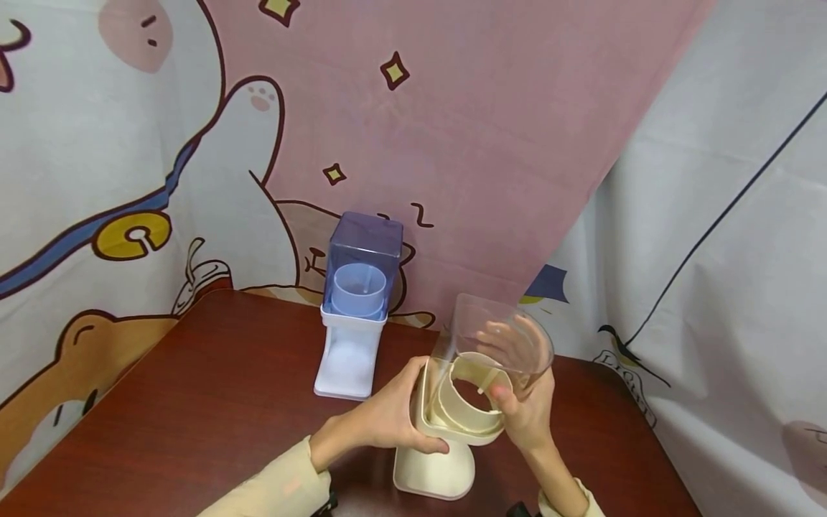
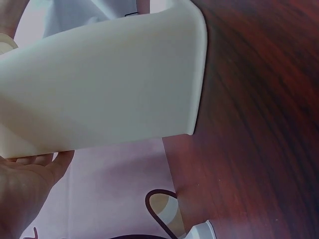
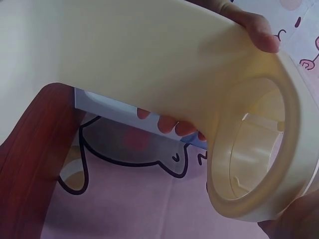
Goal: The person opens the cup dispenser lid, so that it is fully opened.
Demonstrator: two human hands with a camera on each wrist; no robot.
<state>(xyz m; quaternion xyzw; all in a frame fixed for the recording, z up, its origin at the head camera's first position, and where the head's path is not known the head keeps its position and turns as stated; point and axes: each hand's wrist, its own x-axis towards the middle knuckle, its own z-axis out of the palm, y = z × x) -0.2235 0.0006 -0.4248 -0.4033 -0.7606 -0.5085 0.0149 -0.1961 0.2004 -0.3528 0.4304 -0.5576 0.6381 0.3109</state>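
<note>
A cream gravity-feeder stand (image 1: 434, 468) tilts over the table, with a round collar (image 1: 474, 413) in its top. My left hand (image 1: 384, 413) grips the stand's upper part from the left. Its thumb and fingertips show around the stand's neck in the right wrist view. A clear container (image 1: 472, 323) sits over the collar at a slant. My right hand (image 1: 533, 413) holds that container from the right, thumb in front, other fingers seen through the clear wall. In the right wrist view the collar's opening (image 3: 254, 149) faces the camera. How far the container is seated I cannot tell.
A second feeder, white with a blue see-through container (image 1: 365, 240), stands upright behind and to the left. Beneath everything is a dark red-brown wooden table (image 1: 213, 409). Printed cloth (image 1: 484, 143) hangs around the back and sides of the table.
</note>
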